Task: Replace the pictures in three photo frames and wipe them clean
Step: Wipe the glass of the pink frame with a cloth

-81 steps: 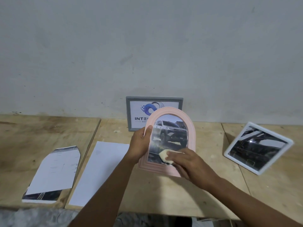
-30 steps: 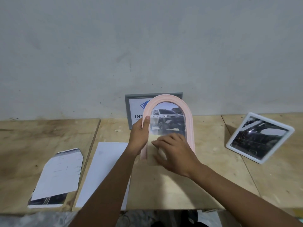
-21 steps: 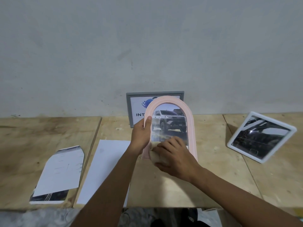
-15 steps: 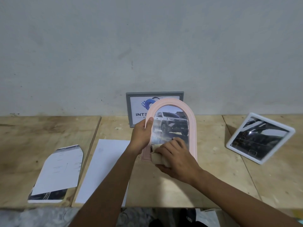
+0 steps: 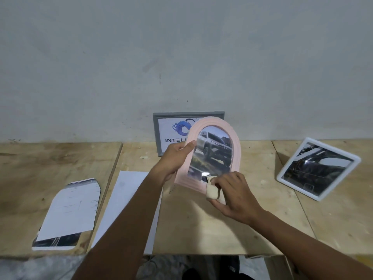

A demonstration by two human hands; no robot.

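Head view: we are sweeping the cloth (image 5: 212, 191) to the lower right corner of the pink frame (image 5: 236, 152), where half a second ago it was rubbing the lower left, so this wipe is probably nearing its end. Our right grip (image 5: 236, 193) is pinching the cloth; our left grip (image 5: 175, 158) is curling round the frame's left side, tilting it above the middle of the bench (image 5: 201, 229).

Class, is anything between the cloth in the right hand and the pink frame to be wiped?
Nothing visible: the cloth in the right hand sits at the lower edge of the pink frame, held by the left hand.
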